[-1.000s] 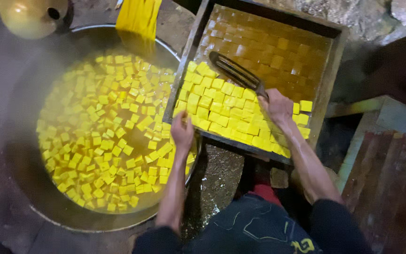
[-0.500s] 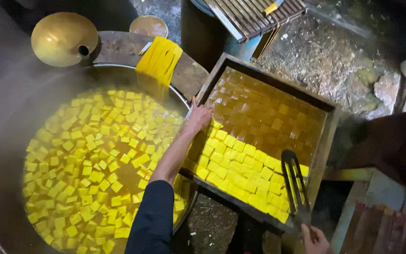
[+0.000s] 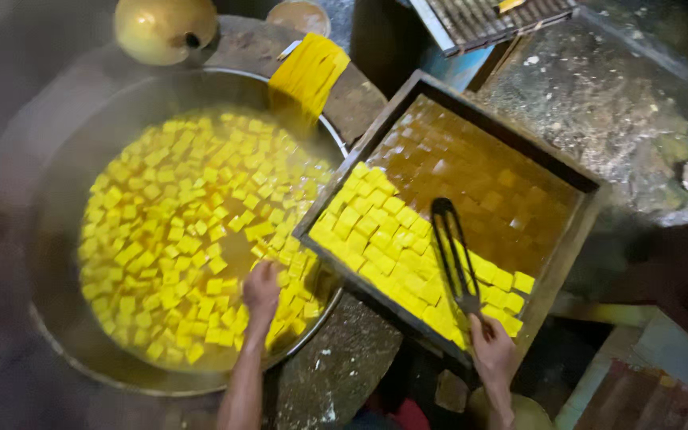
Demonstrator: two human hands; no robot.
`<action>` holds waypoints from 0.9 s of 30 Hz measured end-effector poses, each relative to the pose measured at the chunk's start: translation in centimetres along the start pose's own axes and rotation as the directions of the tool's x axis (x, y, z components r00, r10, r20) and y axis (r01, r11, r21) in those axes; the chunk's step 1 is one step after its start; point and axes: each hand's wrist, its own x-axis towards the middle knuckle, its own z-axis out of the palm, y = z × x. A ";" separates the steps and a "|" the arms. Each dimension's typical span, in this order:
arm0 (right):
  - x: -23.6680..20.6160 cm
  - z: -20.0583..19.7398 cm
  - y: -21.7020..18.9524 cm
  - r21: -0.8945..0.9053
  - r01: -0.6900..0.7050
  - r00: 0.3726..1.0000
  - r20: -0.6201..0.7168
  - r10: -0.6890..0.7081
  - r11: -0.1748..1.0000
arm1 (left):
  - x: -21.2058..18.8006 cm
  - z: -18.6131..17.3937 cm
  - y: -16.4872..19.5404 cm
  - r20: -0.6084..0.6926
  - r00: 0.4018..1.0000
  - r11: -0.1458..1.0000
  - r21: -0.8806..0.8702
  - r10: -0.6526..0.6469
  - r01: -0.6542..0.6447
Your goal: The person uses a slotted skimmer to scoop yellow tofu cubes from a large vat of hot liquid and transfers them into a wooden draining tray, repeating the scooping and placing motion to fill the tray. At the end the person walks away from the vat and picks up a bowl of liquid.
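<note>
Yellow cubes (image 3: pixel 408 263) lie under the spatula (image 3: pixel 451 255) clasped by right fingers (image 3: pixel 489 344).

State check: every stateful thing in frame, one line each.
Large round metal pan: full of liquid with floating yellow cubes, steaming.
Square wooden tray: near half holds yellow cubes, far half bare, wet.
Dark slotted spatula: held by right hand.
Left hand: over pan, grip unclear.
</note>
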 end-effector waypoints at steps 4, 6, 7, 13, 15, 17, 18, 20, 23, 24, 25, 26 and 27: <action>-1.7 6.1 -5.4 0.235 0.128 0.967 0.185 -0.174 0.964 | -10.1 -10.1 -9.2 -0.100 0.926 0.920 0.116 -0.365 0.375; -3.2 9.2 -8.0 0.144 0.117 0.916 0.366 -0.162 0.983 | -14.3 -12.6 -11.4 -0.151 0.937 0.925 0.173 -0.313 0.337; -3.9 11.1 -9.2 0.191 0.043 0.858 0.497 -0.134 0.981 | -15.3 -12.8 -12.3 -0.205 0.955 0.932 0.251 -0.212 0.261; -8.9 23.8 -14.6 0.298 0.266 0.430 0.814 -0.390 0.917 | -17.9 -11.8 -13.7 -0.277 0.877 0.885 0.142 -0.394 0.442; -10.7 27.3 -15.7 0.206 0.257 0.408 0.863 -0.299 0.944 | -17.8 -10.9 -13.7 -0.285 0.901 0.892 0.223 -0.327 0.394; -11.2 30.1 -16.7 0.133 0.210 0.437 0.873 -0.215 0.969 | -16.4 -10.0 -13.3 -0.239 0.956 0.904 0.347 -0.172 0.249; -11.5 30.9 -16.7 0.068 0.178 0.441 0.886 -0.142 0.982 | -15.9 -9.5 -13.1 -0.199 0.973 0.913 0.364 -0.117 0.185; -10.9 33.1 -17.2 0.072 0.195 0.503 0.849 -0.163 0.978 | -15.2 -8.8 -13.1 -0.086 0.989 0.928 0.346 -0.118 0.141; -9.1 35.5 -17.8 -0.022 0.394 0.551 0.806 -0.217 0.919 | -13.3 -7.8 -14.0 0.058 0.965 0.920 0.319 -0.257 0.226; -8.5 36.2 -18.1 -0.034 0.534 0.560 0.762 -0.324 0.845 | -12.9 -7.7 -14.4 0.086 0.958 0.928 0.284 -0.273 0.239; -7.9 36.6 -18.0 -0.071 0.474 0.572 0.783 -0.246 0.878 | -12.3 -7.7 -14.8 0.106 0.956 0.939 0.246 -0.274 0.242; -7.1 37.0 -18.4 -0.102 0.415 0.589 0.788 -0.181 0.904 | -11.7 -7.8 -15.2 0.096 0.959 0.939 0.251 -0.266 0.235; -6.8 37.4 -18.8 -0.122 0.451 0.601 0.774 -0.200 0.884 | -10.7 -7.7 -15.6 0.084 0.967 0.943 0.253 -0.242 0.214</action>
